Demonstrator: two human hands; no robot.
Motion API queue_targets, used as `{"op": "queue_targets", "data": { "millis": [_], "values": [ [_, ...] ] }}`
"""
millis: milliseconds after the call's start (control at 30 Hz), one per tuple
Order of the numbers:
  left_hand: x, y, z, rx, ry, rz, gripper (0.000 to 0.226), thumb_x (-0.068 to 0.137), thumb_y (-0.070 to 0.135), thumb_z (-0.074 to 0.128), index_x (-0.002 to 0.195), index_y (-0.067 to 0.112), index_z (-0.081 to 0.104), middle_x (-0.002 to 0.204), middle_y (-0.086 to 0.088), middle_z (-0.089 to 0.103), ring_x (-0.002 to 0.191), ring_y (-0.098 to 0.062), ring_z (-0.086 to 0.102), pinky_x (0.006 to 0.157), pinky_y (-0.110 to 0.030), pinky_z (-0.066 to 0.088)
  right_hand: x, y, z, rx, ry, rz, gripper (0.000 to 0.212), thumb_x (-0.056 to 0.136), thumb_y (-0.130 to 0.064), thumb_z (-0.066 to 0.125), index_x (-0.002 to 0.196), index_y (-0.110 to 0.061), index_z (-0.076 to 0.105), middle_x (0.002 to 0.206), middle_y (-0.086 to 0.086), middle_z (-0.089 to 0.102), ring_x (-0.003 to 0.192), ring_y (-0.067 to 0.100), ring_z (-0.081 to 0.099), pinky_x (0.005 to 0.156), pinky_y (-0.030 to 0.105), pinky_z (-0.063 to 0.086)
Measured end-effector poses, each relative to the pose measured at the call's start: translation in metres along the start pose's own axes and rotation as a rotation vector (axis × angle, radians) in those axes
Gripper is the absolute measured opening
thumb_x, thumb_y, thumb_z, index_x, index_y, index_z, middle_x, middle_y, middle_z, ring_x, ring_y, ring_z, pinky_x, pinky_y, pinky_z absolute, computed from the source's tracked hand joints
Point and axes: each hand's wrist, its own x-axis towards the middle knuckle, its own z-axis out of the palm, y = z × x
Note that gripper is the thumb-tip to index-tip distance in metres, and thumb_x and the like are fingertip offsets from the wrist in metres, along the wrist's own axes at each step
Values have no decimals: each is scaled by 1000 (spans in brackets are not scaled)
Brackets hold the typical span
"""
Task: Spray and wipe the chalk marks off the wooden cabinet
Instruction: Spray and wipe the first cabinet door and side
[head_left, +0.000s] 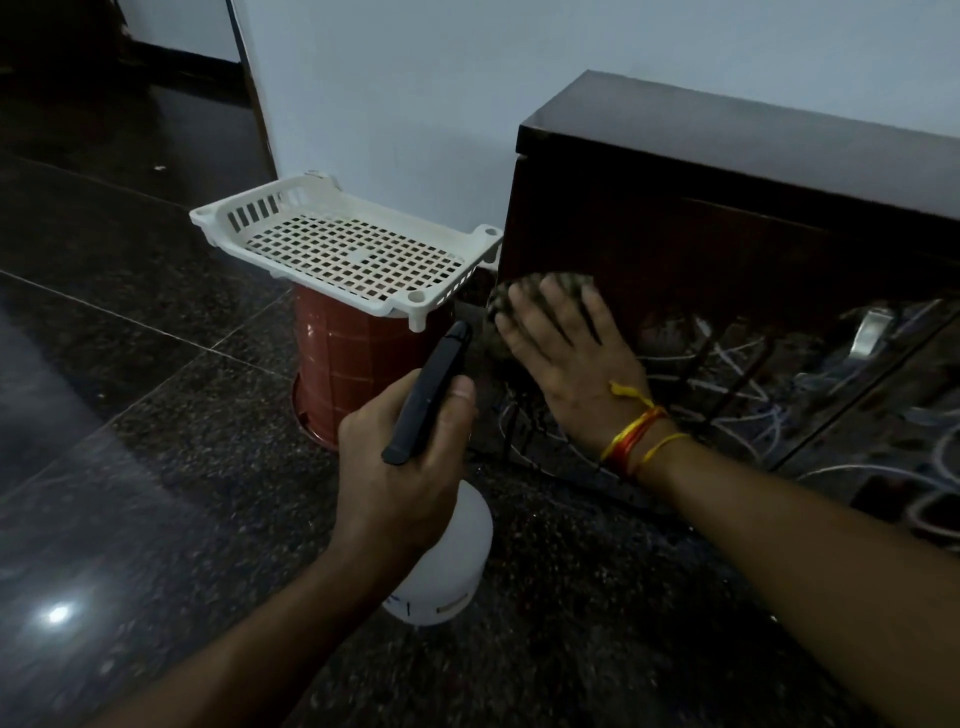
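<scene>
A dark wooden cabinet (727, 218) stands against the wall at the right. White chalk marks (737, 384) cover the lower part of its front. My right hand (561, 358) lies flat on the front's left end, pressing a dark cloth (519, 291) that shows beyond the fingertips. My left hand (405, 462) grips a white spray bottle (447, 566) by its black head (431, 389), nozzle toward the cabinet. The bottle hangs just above the floor. Wet streaks run down the cabinet below my right hand.
A white slotted plastic tray (291, 208) rests on an upturned red bucket (337, 364) just left of the cabinet. The floor (130, 364) is polished dark stone. A pale wall (415, 78) rises behind, with a metal handle (872, 332) on the cabinet front.
</scene>
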Motion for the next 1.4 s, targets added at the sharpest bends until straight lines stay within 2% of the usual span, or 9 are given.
{"op": "queue_targets", "data": {
  "millis": [133, 367, 667, 833, 1033, 1167, 1267, 1367, 1400],
  "values": [
    [-1, -1, 1, 11, -7, -4, 37, 86, 50, 52, 77, 15, 60, 67, -16, 62, 48, -36, 51, 41, -48, 40, -21, -13, 1, -17, -128, -171, 57, 91, -16, 36, 147, -12, 29, 155, 10, 26, 143, 32, 25, 117, 49, 11],
    [-10, -14, 4, 29, -21, -43, 39, 86, 51, 52, 77, 14, 59, 68, -18, 61, 49, -37, 51, 41, -52, 41, -11, -12, 0, -13, -50, 32, 56, 92, -15, 38, 147, -13, 29, 155, 9, 28, 142, 33, 26, 117, 49, 4],
    [-14, -21, 6, 22, -24, -38, 33, 88, 48, 52, 80, 17, 61, 69, -13, 63, 48, -29, 55, 40, -44, 41, -38, -37, 5, 12, -223, -193, 60, 89, -24, 52, 146, -18, 32, 155, 3, 29, 142, 24, 28, 116, 43, 15],
    [-16, -22, 6, 40, -27, -35, 38, 89, 46, 51, 76, 11, 59, 66, -16, 61, 46, -31, 51, 42, -46, 40, -23, -41, 14, 15, -110, 30, 55, 91, -18, 35, 146, -16, 32, 154, 5, 30, 141, 28, 29, 116, 46, 4],
    [-17, -28, -3, 66, -27, -48, 40, 88, 47, 51, 76, 10, 60, 67, -19, 61, 48, -33, 51, 42, -43, 38, -53, -68, 29, 62, -248, -219, 63, 86, -23, 62, 143, -17, 38, 151, 1, 35, 140, 24, 32, 118, 46, 2],
    [-19, -34, -8, 131, -26, -62, 34, 87, 51, 50, 77, 21, 61, 68, -13, 62, 49, -31, 53, 43, -45, 41, -50, -69, 33, 65, -191, -195, 52, 89, -21, 47, 141, -16, 41, 149, 2, 39, 138, 24, 36, 115, 43, 0],
    [-22, -40, -7, 159, -52, -87, 34, 86, 54, 50, 79, 23, 61, 71, -11, 62, 52, -29, 55, 47, -48, 43, -44, -76, 37, 71, -224, -79, 55, 91, -18, 32, 147, -15, 29, 155, 3, 28, 143, 26, 26, 117, 44, 0],
    [-23, -44, -4, 152, -49, -103, 36, 85, 55, 50, 76, 22, 62, 69, -12, 60, 53, -30, 54, 49, -48, 42, -53, -91, 43, 137, -387, -190, 61, 97, -19, 33, 150, -14, 5, 157, -1, -2, 146, 32, -4, 112, 48, -25],
    [-22, -45, -2, 150, -48, -96, 36, 85, 54, 50, 75, 22, 62, 68, -12, 60, 53, -29, 53, 49, -47, 41, -57, -94, 44, 145, -438, -235, 62, 98, -20, 33, 150, -13, 1, 156, 0, -9, 146, 33, -9, 110, 48, -25]
  ]
}}
